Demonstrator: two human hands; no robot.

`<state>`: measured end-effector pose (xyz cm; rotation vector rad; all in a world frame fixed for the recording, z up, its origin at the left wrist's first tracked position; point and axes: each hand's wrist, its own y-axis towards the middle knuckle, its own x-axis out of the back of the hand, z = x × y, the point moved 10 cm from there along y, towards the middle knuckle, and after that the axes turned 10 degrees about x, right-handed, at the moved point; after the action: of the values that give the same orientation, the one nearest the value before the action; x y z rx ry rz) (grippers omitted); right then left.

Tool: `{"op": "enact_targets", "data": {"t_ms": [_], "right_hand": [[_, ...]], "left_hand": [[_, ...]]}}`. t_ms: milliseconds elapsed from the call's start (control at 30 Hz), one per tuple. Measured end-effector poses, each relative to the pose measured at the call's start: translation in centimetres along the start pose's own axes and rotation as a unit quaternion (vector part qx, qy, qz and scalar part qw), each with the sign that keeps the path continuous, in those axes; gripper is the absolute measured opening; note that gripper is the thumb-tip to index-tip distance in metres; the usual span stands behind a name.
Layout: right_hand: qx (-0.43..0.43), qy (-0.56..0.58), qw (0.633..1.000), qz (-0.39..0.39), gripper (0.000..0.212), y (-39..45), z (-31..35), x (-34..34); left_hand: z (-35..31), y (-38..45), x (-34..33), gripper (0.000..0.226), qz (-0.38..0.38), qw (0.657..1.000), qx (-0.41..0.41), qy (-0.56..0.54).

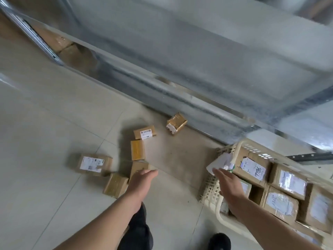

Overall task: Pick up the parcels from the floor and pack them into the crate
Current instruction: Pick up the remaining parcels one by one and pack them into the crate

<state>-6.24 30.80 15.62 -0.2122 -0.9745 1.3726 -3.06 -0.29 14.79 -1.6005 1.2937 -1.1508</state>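
Several brown cardboard parcels lie on the tiled floor: a labelled one (93,165), a yellow-taped one (137,150), another labelled one (145,134), a taped one (176,123) by the shelf base and a plain one (116,185). My left hand (142,179) reaches down onto a further brown parcel (139,166); its fingers curl over the box and are hidden. My right hand (227,181) holds a white parcel (221,162) over the near left corner of the cream plastic crate (255,147), which holds several labelled boxes.
A metal shelving unit (180,69) runs diagonally across the back, its base rail close behind the parcels. More cardboard boxes (72,53) sit under it at the left. My dark trouser leg (140,231) and shoe (219,241) are at the bottom.
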Motion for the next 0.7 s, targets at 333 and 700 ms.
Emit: {"op": "enact_targets", "data": {"t_ms": [333,700], "right_hand": [[0.03,-0.121,0.99,0.067,0.066,8.1,7.6,-14.9],[0.047,-0.21,0.965,0.147,0.088,30.1,3.6,-34.0]], "left_hand": [[-3.3,11.0,11.4,0.025,-0.045,0.999,-0.001,0.0],[-8.2,36.7,9.6,0.037,-0.106,0.969,-0.077,0.211]]}}
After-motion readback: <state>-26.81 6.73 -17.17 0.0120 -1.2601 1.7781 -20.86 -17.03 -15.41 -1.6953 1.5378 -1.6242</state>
